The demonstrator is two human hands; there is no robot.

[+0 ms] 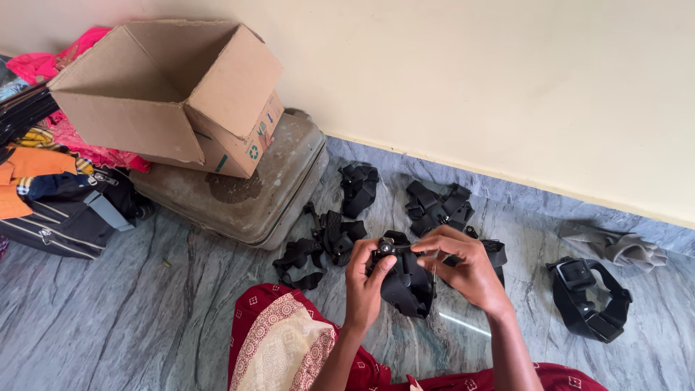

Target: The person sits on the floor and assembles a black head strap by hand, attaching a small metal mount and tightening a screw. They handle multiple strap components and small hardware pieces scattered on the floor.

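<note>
A person sits on a grey marble floor (pixel 108 318) and holds a black strap harness with a small metal screw mount on top (pixel 405 279). It is up off the floor, between both hands, right in front of a knee in red patterned cloth (pixel 279 340).

The left hand (pixel 364 282) wraps around the left side of the harness. Its fingers are closed on the black strap and its thumb presses up near the mount. The right hand (pixel 467 268) comes in from the right. Its thumb and first finger are pinched shut on the small metal part at the top. The other fingers curl loosely over the strap. The metal part sits just to the left of the right fingertips, so the right hand is the one nearer to it. The harness hangs down long from the mount toward the person's lap. Both wrists bend inward and the arms reach forward from the bottom edge of the view.

More black strap harnesses lie on the floor near the wall: one pile (pixel 322 246) to the left, one (pixel 360 187) farther back, one (pixel 438 206) behind the hands, and one (pixel 590 297) well apart to the right. A grey cloth (pixel 626 246) lies by the wall. An open brown cardboard box (pixel 174 94) rests on a worn grey hard suitcase (pixel 253 195) in the far left corner, beside bright clothes (pixel 43 65) and a dark bag (pixel 65 210).
</note>
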